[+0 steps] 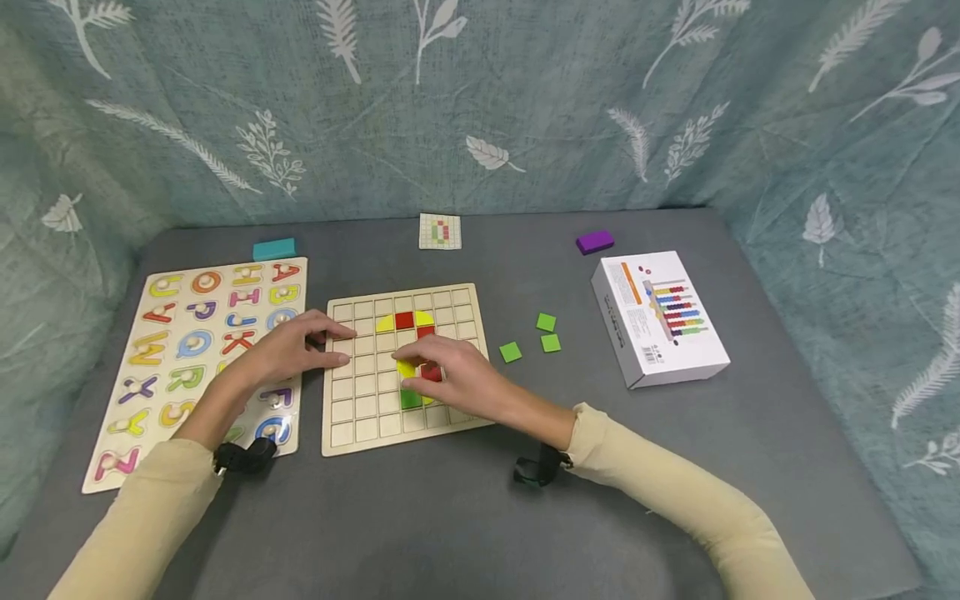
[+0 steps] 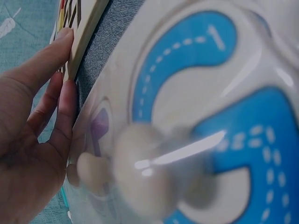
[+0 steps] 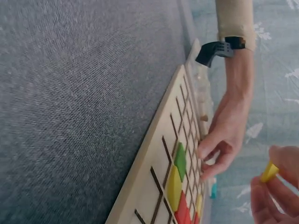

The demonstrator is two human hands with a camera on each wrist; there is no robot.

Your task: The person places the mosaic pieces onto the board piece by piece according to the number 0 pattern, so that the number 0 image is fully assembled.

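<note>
A wooden grid board [image 1: 363,387] lies flat on the table, with red, yellow and green tiles set in some cells. Above it, my right hand [image 1: 468,379] pinches a small yellow tile [image 3: 269,172] between thumb and fingers. Below that hand are a green tile [image 1: 410,399] and a red tile [image 1: 431,372], partly covered by the fingers. Another red tile [image 1: 404,320] sits farther up, between two rounded yellow ones. My left hand [image 1: 288,350] rests at the board's left edge, its thumb and fingertips touching the wood with fingers loosely bent.
Several loose green tiles [image 1: 511,352] lie right of the board. A pattern card [image 1: 440,232] sits behind it. On the left is an alphabet peg puzzle [image 1: 168,312], with a teal block [image 1: 274,249] behind. A white abacus box [image 1: 660,321] and purple block [image 1: 595,242] stand right.
</note>
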